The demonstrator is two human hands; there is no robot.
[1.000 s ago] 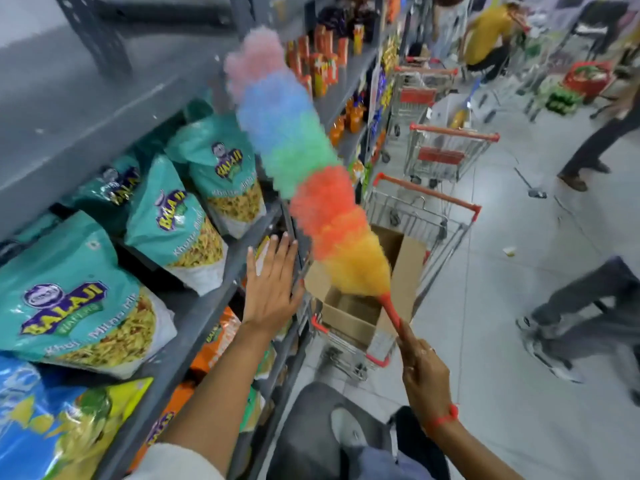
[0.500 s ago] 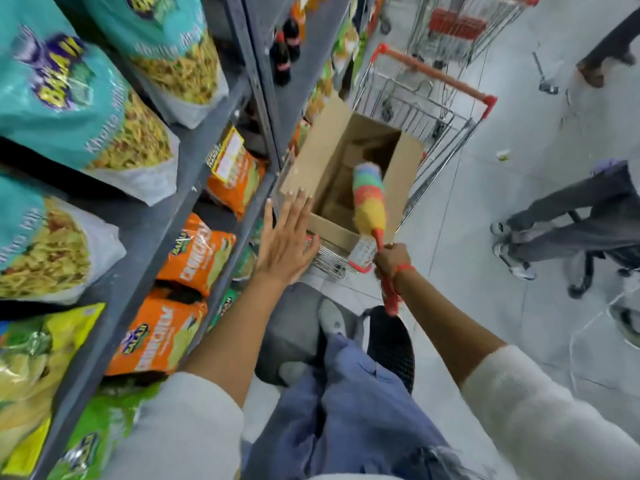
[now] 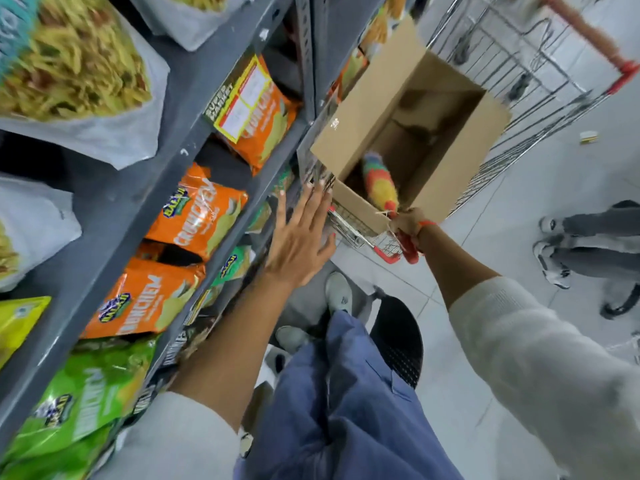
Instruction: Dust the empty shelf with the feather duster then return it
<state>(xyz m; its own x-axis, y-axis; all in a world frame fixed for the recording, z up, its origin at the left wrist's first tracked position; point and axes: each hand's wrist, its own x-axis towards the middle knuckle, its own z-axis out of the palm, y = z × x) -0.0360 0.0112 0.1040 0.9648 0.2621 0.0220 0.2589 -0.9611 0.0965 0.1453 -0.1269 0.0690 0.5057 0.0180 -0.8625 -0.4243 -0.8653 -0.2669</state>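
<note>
Blurred snack bags (image 3: 194,216) crowd grey shelving (image 3: 114,202) at left. The left hand (image 3: 299,244) hovers open, fingers spread. The right hand (image 3: 408,225) grips the feather duster (image 3: 379,183), its head inside a cardboard box (image 3: 363,109) in a trolley (image 3: 540,64); the handle is mostly hidden. Pale tiled floor (image 3: 519,209).

Sleeves (image 3: 540,368): white knit, pushed up both forearms
Wristband (image 3: 426,223): thin red, right wrist
Trousers (image 3: 349,410): loose blue
Shoes (image 3: 337,294): white

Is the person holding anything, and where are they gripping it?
The right hand grips the feather duster by its red handle, head down in the cardboard box. The left hand is open, holding nothing.
</note>
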